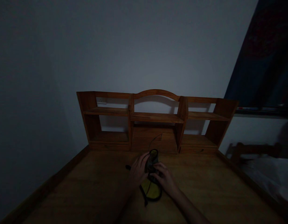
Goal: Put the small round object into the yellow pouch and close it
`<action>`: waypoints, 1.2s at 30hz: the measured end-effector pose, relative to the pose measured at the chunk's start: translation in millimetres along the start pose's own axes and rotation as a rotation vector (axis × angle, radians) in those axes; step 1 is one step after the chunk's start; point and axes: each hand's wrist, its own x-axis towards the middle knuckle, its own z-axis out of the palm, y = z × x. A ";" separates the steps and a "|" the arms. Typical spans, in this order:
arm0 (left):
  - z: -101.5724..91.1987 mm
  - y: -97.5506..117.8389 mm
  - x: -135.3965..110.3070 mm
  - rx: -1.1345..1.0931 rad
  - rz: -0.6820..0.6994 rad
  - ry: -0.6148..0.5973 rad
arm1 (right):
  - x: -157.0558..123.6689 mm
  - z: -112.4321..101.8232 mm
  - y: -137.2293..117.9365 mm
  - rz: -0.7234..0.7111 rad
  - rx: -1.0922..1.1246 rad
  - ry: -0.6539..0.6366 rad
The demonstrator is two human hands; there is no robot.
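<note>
On the wooden desk [92, 186] lies a small dark item with a yellow lining and black edging [153, 190], like an opened pouch; its exact kind is too dim to tell. Its yellow part spreads toward me, and a dark strap end sticks out at the left. My left hand [139, 169] holds the item's left side with bent fingers. From the right, my right hand [164, 178] grips the dark middle part between thumb and fingers. The fingers partly hide what lies between the hands.
A wooden shelf unit [155, 117] stands along the desk's back edge against a pale wall [144, 46]. At right are a wooden chair back [255, 149], a whitish plastic-like heap [269, 174] and a dark window or curtain [265, 62]. The room is dim.
</note>
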 end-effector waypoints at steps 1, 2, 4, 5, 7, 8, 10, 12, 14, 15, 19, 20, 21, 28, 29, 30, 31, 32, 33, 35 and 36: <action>0.1 0.3 -0.3 -0.004 -0.006 0.000 | -0.5 1.2 0.1 0.006 -0.002 0.009; -0.1 0.9 -0.6 -0.006 -0.014 0.000 | -0.9 2.3 0.4 0.011 -0.005 0.017; -1.8 2.9 -0.9 -0.006 -0.038 -0.009 | -1.3 3.8 1.3 0.013 -0.015 0.031; -3.1 4.2 -0.8 -0.004 -0.051 -0.019 | -1.3 4.1 1.7 0.011 -0.018 0.034; -6.4 6.8 0.1 -0.001 -0.057 -0.046 | -0.8 4.2 2.3 0.019 -0.003 0.037; -7.9 7.9 0.8 -0.002 -0.049 -0.065 | -0.5 4.1 2.7 0.036 0.019 0.039; -9.9 9.3 2.0 -0.004 -0.030 -0.086 | 0.3 4.5 4.3 0.093 0.092 0.041; -9.9 9.6 2.5 -0.004 -0.028 -0.071 | 0.6 5.9 7.5 0.164 0.192 0.055; -8.5 8.8 2.0 -0.005 -0.036 -0.046 | 0.2 8.1 11.8 0.236 0.286 0.059; -7.6 8.3 1.5 -0.007 -0.040 -0.035 | -0.1 9.1 13.9 0.272 0.313 0.053; -5.8 6.1 -0.7 -0.001 -0.042 -0.039 | -2.1 9.6 16.5 0.225 0.188 0.051; -5.7 5.7 -1.0 0.004 -0.042 -0.041 | -2.6 8.8 15.7 0.161 0.131 0.056; -5.5 5.3 -1.3 0.008 -0.043 -0.042 | -3.2 7.7 14.6 0.098 0.079 0.049; -8.4 6.6 -1.2 0.026 -0.056 -0.043 | -6.9 1.5 11.9 -0.047 -0.124 -0.056; -9.4 7.2 -1.1 0.028 -0.052 -0.046 | -7.1 1.2 12.7 -0.049 -0.132 -0.055; -10.3 7.7 -1.0 0.028 -0.046 -0.055 | -7.1 1.0 13.4 -0.052 -0.136 -0.051; -11.0 8.1 -0.9 0.027 -0.040 -0.062 | -7.1 0.8 14.0 -0.055 -0.134 -0.048; -11.3 8.4 -0.8 0.024 -0.034 -0.066 | -6.9 0.8 14.3 -0.059 -0.130 -0.047; -11.3 8.6 -0.7 0.019 -0.031 -0.067 | -6.6 0.7 14.3 -0.063 -0.125 -0.049; -10.3 8.4 -0.5 0.015 -0.022 -0.059 | -6.0 0.5 13.1 -0.067 -0.116 -0.058; -9.6 8.3 -0.5 0.016 -0.016 -0.050 | -5.6 0.3 12.0 -0.066 -0.115 -0.066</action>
